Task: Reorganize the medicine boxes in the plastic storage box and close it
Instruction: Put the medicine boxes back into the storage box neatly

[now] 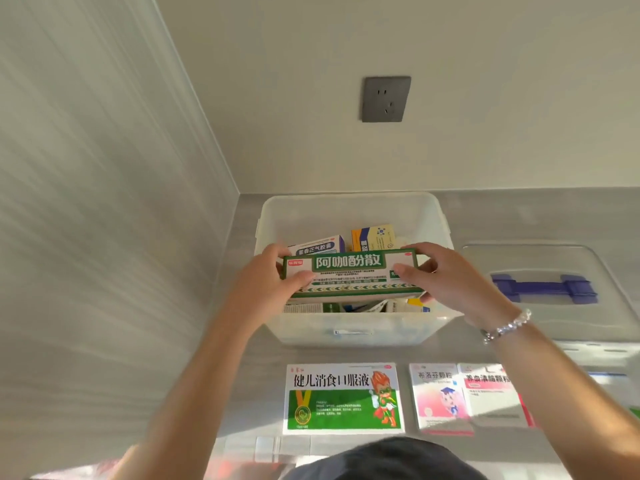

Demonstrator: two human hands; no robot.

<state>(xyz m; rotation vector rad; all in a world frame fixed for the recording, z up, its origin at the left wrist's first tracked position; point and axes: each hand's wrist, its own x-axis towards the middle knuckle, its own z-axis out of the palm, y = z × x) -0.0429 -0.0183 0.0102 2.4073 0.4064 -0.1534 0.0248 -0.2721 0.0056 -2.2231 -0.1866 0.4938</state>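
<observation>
Both hands grip one green medicine box (pixel 351 276) over the open storage box (pixel 353 327). Left hand (pixel 273 282) fingers clamp its left end. Right hand (pixel 446 275) fingers clamp its right end.

We count two hands, the left hand (pixel 277 277) and the right hand (pixel 446 277), and one green-and-white medicine box (pixel 349 275) between them. We see one translucent plastic storage box (pixel 349 209) and one clear lid (pixel 540 258) with one blue handle (pixel 543 288). We count three medicine boxes on the counter: one green-and-white carton (pixel 343 398), two pink-and-white ones (pixel 438 398) (pixel 493 393); those inside the box are too overlapped to number.
</observation>
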